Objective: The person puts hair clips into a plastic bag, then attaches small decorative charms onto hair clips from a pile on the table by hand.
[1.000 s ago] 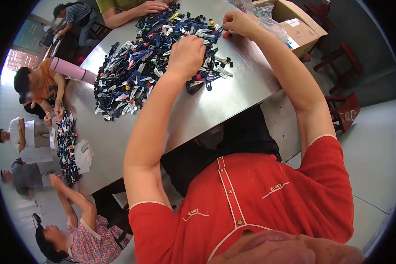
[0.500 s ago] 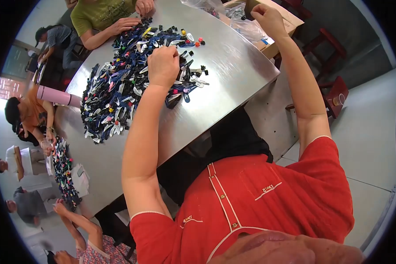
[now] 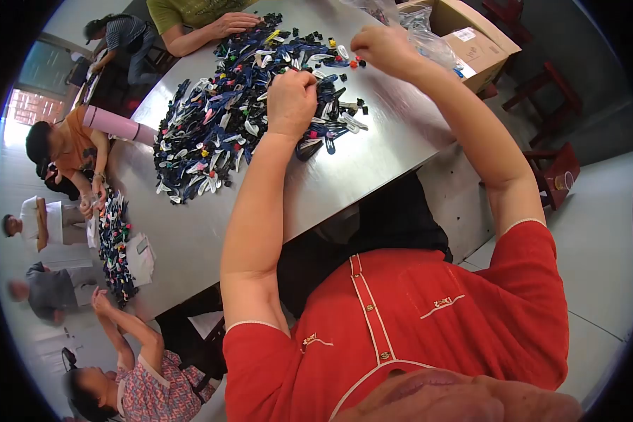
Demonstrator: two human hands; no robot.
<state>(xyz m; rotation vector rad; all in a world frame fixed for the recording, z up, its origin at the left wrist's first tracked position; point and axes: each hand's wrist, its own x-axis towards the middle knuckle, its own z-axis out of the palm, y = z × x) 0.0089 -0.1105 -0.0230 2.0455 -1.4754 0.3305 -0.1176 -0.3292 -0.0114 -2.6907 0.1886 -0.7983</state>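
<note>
A wide pile of hair clips (image 3: 211,126), mostly dark blue, black and white, lies spread on a metal table (image 3: 373,155). Over the pile's near right part is my left hand (image 3: 292,102), its fingers curled together; anything in them is hidden by the hand. My right hand (image 3: 385,53) hovers above the table at the pile's far right, fingers bent and close together. What it holds, if anything, I cannot make out. Small orange-red clips (image 3: 357,62) lie just below its fingertips, beside a white clip (image 3: 342,52).
A cardboard box (image 3: 471,53) with clear plastic bags (image 3: 425,35) stands past the table's right edge. Across from me, a co-worker's hand (image 3: 233,24) rests at the pile. A pink bottle (image 3: 119,125) and a second clip pile (image 3: 114,246) are to the left, near other people.
My right hand has moved left from over the box to the pile's right edge. My left hand stays over the clips. The whole view has shifted slightly.
</note>
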